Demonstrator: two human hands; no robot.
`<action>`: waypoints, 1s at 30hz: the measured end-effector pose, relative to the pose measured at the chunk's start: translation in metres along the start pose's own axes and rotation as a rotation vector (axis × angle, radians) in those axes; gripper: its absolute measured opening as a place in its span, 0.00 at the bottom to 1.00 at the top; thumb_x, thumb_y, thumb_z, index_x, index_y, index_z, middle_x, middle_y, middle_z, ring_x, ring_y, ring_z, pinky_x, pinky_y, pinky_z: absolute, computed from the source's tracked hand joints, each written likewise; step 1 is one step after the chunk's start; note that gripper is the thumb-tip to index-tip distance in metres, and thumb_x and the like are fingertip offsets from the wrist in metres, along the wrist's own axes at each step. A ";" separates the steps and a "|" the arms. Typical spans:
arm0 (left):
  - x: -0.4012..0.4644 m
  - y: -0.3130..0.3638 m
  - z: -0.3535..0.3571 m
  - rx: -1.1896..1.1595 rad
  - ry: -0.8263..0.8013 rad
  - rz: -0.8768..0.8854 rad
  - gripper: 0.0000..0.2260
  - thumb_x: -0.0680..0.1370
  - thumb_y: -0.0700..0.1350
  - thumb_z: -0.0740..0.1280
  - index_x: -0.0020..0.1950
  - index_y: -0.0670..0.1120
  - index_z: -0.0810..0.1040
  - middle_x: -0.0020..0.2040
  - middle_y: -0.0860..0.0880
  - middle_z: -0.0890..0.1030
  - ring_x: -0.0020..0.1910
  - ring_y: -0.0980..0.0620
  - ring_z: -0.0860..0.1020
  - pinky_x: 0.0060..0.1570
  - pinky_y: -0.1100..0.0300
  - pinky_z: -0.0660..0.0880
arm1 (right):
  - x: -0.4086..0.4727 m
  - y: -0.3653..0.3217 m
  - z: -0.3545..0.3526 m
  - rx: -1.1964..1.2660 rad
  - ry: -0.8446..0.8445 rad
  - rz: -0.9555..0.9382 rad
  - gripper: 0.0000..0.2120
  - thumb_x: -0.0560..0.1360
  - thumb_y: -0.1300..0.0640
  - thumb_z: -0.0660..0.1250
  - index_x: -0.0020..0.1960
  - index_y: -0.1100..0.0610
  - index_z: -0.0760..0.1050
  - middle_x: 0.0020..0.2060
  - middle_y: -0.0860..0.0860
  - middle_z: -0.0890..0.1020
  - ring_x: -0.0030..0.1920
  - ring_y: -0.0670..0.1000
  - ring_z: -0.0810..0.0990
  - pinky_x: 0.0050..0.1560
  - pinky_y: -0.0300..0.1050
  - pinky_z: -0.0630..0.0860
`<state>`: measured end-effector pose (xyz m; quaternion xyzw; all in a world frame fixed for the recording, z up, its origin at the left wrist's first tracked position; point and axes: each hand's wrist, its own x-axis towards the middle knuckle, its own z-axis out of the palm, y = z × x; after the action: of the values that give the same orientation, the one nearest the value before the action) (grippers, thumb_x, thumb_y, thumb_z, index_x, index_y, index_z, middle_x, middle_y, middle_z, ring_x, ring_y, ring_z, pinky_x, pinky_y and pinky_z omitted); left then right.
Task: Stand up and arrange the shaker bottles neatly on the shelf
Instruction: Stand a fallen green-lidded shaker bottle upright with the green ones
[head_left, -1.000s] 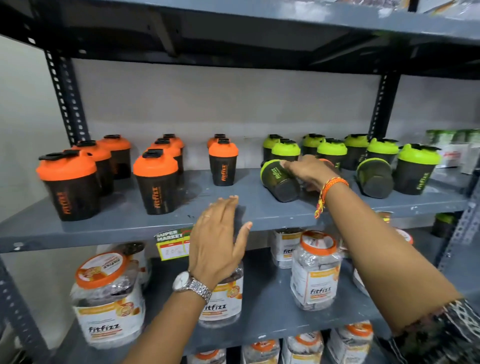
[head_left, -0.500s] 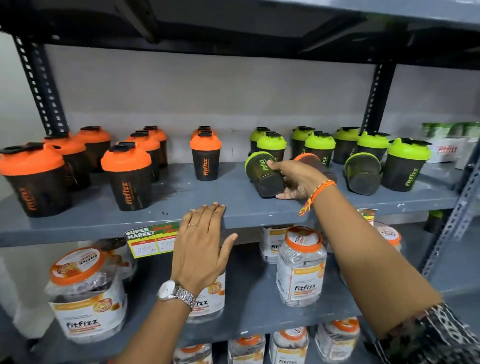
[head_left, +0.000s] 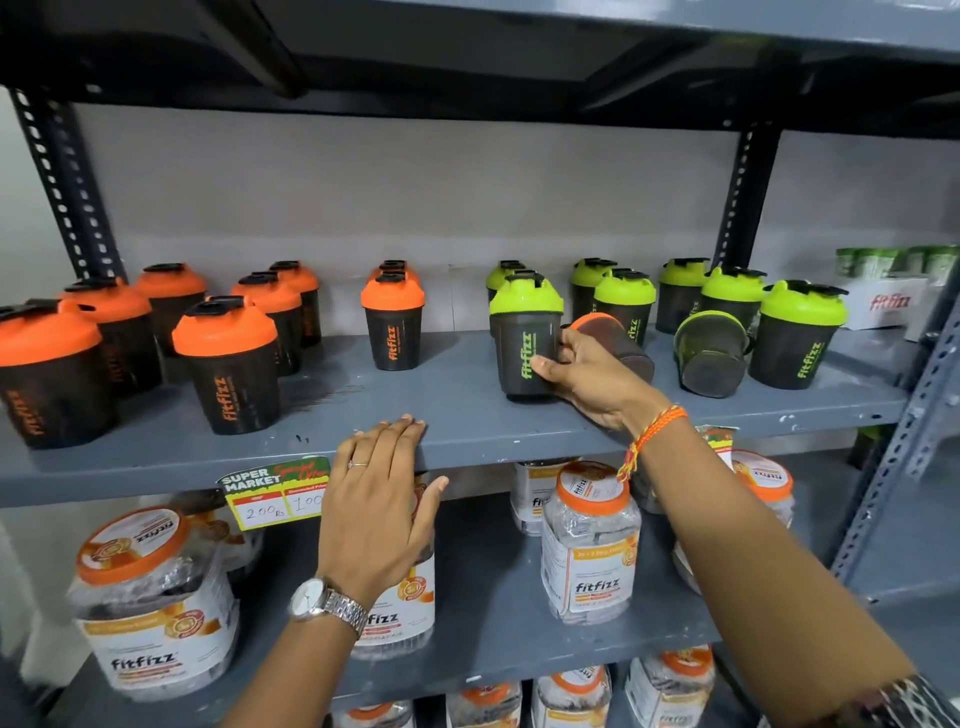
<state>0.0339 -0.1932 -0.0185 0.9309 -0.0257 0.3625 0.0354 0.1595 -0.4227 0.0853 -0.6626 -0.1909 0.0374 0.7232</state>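
Note:
Black shaker bottles stand on the grey middle shelf (head_left: 457, 431): several with orange lids (head_left: 226, 364) to the left, several with green lids (head_left: 800, 335) to the right. My right hand (head_left: 592, 379) grips a green-lidded shaker (head_left: 525, 338), which stands upright near the shelf's middle. Just behind that hand an orange-lidded shaker (head_left: 613, 338) lies on its side. Further right a green-lidded shaker (head_left: 709, 353) also lies tipped, its base toward me. My left hand (head_left: 376, 499) rests flat on the shelf's front edge, fingers together, holding nothing.
Clear jars with orange lids (head_left: 589, 540) fill the lower shelf. A yellow price tag (head_left: 275, 493) hangs on the shelf edge. Perforated black uprights (head_left: 743, 197) stand behind and a grey one (head_left: 904, 441) at the right. White boxes (head_left: 888, 301) sit at the far right.
My right hand has turned the green-lidded shaker from lying on its side to upright. The left hand has stayed on the shelf edge. The camera has moved closer.

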 end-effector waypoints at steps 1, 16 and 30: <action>0.000 0.000 0.001 -0.001 0.003 -0.004 0.25 0.80 0.59 0.58 0.73 0.47 0.71 0.70 0.48 0.76 0.69 0.46 0.73 0.74 0.49 0.60 | 0.000 0.003 -0.001 -0.042 0.006 -0.015 0.16 0.78 0.70 0.63 0.63 0.59 0.70 0.56 0.55 0.80 0.61 0.55 0.79 0.63 0.51 0.77; 0.001 0.002 0.005 -0.013 0.050 -0.018 0.24 0.80 0.58 0.58 0.71 0.47 0.72 0.68 0.47 0.78 0.67 0.45 0.75 0.72 0.49 0.61 | -0.001 0.008 -0.015 -0.281 0.052 0.021 0.23 0.78 0.70 0.63 0.71 0.58 0.63 0.70 0.56 0.74 0.69 0.53 0.73 0.72 0.54 0.69; 0.002 0.003 0.010 0.003 0.095 -0.022 0.23 0.79 0.58 0.58 0.69 0.47 0.74 0.67 0.46 0.79 0.65 0.44 0.76 0.70 0.47 0.64 | -0.047 -0.027 -0.027 -0.363 0.299 -0.045 0.20 0.76 0.71 0.64 0.68 0.65 0.72 0.51 0.56 0.81 0.54 0.54 0.80 0.63 0.53 0.77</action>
<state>0.0413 -0.1971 -0.0243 0.9130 -0.0135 0.4058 0.0393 0.1191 -0.4655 0.0998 -0.7754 -0.0999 -0.1123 0.6133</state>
